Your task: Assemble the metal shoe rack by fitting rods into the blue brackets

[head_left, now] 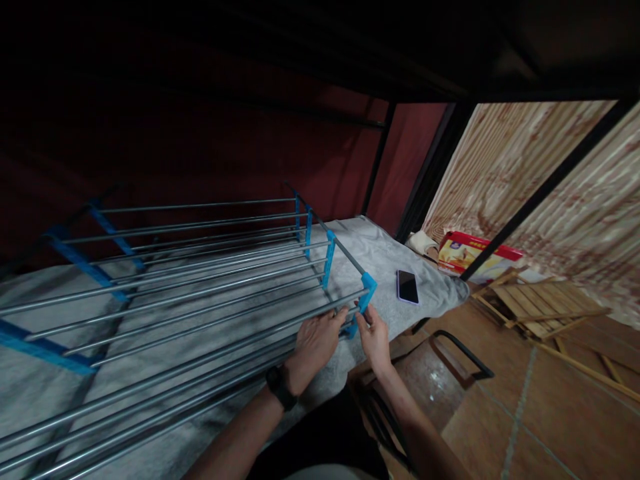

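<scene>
A rack of grey metal tubes (215, 291) joined by blue plastic connectors lies along a grey cloth. At its near right corner, my right hand (374, 337) has its fingers wrapped about a blue connector (367, 288). Just left of it, my left hand (320, 339) grips the end of a tube beside that same connector. A dark watch (281, 388) sits on my left wrist. The tube ends are partly hidden behind my fingers.
A phone (407, 287) lies on the grey cloth (357, 243) right of the rack. Black frame posts (383, 160) stand behind. On the tiled floor are a chair (430, 377), a folded wooden piece (545, 307) and a red and yellow box (475, 255) near a patterned curtain.
</scene>
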A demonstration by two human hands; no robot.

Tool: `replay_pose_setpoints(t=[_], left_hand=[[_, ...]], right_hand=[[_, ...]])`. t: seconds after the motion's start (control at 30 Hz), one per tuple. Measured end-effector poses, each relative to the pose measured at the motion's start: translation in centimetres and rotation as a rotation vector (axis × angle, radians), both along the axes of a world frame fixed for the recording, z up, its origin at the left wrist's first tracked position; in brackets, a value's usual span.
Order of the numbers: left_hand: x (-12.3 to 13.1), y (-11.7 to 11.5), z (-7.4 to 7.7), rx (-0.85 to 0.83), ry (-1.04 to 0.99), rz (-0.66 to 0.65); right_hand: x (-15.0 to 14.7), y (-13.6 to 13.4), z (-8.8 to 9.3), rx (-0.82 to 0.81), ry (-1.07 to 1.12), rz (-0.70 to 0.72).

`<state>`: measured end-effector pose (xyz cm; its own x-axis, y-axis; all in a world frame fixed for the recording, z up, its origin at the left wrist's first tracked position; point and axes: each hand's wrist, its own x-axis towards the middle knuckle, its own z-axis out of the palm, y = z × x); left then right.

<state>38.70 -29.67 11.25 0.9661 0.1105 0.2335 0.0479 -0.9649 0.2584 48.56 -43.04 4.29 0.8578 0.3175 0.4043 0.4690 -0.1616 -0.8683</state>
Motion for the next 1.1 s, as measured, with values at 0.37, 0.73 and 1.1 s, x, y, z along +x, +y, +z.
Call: replay_pose_setpoints(t=[0.37, 0.73, 1.1], left_hand=[[-0.1, 0.3, -0.6, 0.079, 0.017, -0.006], [-0.3, 0.1, 0.8, 0.103, 0.102, -0.021], [-0.2, 0.3, 0.8, 0.037, 0.098, -0.035]], right_hand=[[0.1, 0.0, -0.2, 0.013, 0.022, 0.025], [-0.1, 0.0, 0.0, 0.005, 0.035, 0.015], [0.3, -0.1, -0.6, 0.025, 0.051, 0.028]])
